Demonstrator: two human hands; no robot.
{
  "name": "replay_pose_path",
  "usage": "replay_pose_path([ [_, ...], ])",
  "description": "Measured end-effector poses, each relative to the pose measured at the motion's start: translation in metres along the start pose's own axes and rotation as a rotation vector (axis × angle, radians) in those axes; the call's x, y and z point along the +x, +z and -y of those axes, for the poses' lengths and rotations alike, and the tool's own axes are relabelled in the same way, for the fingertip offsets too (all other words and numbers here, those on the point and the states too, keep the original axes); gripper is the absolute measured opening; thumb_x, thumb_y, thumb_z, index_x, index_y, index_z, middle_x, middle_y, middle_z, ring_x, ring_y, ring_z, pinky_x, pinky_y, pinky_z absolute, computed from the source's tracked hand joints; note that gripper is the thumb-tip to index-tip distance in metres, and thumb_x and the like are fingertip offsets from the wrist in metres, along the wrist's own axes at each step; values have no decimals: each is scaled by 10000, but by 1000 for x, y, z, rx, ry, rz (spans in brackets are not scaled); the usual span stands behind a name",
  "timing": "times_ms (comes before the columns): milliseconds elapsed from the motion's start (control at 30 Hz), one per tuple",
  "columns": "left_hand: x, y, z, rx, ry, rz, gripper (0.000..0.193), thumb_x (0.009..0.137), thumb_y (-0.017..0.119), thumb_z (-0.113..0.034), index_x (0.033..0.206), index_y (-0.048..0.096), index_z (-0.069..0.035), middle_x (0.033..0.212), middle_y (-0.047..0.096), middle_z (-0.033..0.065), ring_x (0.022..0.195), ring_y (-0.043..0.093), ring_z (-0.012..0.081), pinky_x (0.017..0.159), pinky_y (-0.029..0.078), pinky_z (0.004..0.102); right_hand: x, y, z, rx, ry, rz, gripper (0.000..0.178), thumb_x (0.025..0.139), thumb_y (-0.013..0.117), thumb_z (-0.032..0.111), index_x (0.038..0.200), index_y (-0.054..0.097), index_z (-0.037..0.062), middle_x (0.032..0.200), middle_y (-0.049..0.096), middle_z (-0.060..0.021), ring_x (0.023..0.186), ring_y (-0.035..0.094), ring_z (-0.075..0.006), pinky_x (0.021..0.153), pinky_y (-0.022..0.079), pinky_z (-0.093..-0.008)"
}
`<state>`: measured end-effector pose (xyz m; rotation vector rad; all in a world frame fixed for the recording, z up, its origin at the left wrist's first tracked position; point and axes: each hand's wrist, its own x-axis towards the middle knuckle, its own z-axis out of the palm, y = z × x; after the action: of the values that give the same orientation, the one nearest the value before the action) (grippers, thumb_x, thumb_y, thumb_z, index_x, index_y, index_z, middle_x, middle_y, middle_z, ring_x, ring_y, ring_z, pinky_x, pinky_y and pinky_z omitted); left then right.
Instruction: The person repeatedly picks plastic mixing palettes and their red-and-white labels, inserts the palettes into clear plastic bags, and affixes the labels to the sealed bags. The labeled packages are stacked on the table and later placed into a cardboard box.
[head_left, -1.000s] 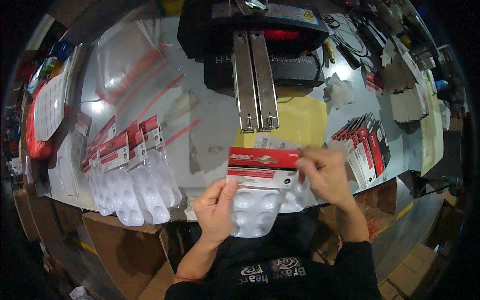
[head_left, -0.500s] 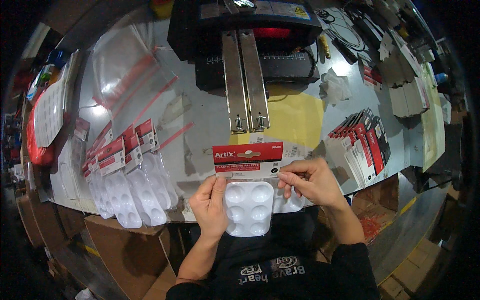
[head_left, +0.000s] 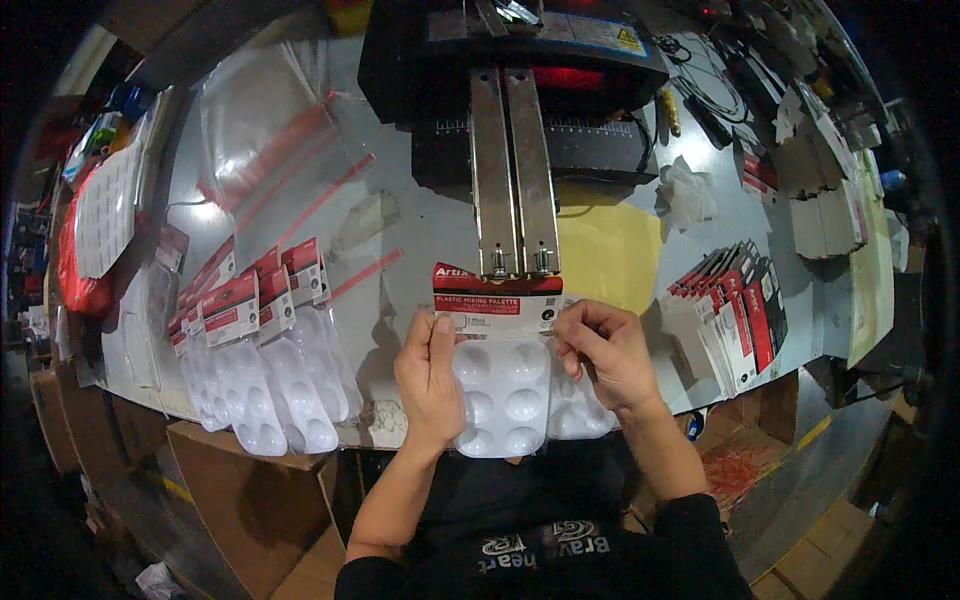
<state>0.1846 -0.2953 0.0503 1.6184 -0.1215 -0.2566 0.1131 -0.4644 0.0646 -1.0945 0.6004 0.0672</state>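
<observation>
A white plastic paint palette [head_left: 523, 404] with round wells hangs below a red and white header card [head_left: 490, 303]. Thumb and fingers of my left hand [head_left: 430, 375] pinch the card's lower left corner, while my right hand [head_left: 608, 352] closes on its lower right corner. The card's top edge lies at the tips of two metal arms [head_left: 515, 175], which cover part of it. Behind my right hand, another white palette [head_left: 577, 412] rests at the table edge, partly hidden.
The metal arms extend from a black machine [head_left: 535, 150]. Carded palettes [head_left: 262, 400] lie heaped at left, below clear plastic bags [head_left: 262, 125]. Folded header cards [head_left: 735, 320] stand in a row at right. A yellow sheet [head_left: 612, 235] lies under the arms; cardboard boxes [head_left: 250, 500] sit below the table.
Both hands have moved the card and palette away from my body, bringing the card's top edge to the metal arms' tips. The view has shifted slightly.
</observation>
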Motion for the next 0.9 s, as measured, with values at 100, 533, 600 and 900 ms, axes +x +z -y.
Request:
replay_pose_path([
  [100, -8, -3, 2, -17, -26, -6, 241, 952, 433, -163, 802, 509, 9, 701, 478, 21, 678, 412, 84, 656, 380, 234, -4, -5, -6, -22, -10, -1, 124, 846, 602, 123, 822, 593, 2, 671, 579, -32, 532, 515, -87, 484, 390, -218],
  [533, 2, -2, -10, -271, -347, -42, 213, 909, 524, -148, 748, 567, -15, 695, 528, -22, 643, 429, 43, 601, 362, 196, -5, 11, 5, 140, 70, -122, 98, 863, 569, 128, 819, 556, 42, 740, 551, -4, 649, 518, -86, 548, 434, -227],
  [600, 5, 2, -14, -420, -237, -41, 204, 911, 523, -138, 757, 574, -15, 699, 527, -26, 650, 427, 40, 605, 362, 193, -3, 12, 9, 131, -54, -86, 88, 855, 568, 112, 813, 558, 35, 736, 552, -4, 649, 520, -86, 551, 434, -224],
  [900, -24, -5, -22, -226, -214, -47, 235, 928, 501, -156, 766, 562, 2, 696, 519, -12, 652, 424, 48, 612, 372, 204, -31, 14, 11, -325, -245, -114, 82, 830, 568, 71, 830, 573, -10, 787, 524, -21, 752, 501, -98, 738, 409, -232],
])
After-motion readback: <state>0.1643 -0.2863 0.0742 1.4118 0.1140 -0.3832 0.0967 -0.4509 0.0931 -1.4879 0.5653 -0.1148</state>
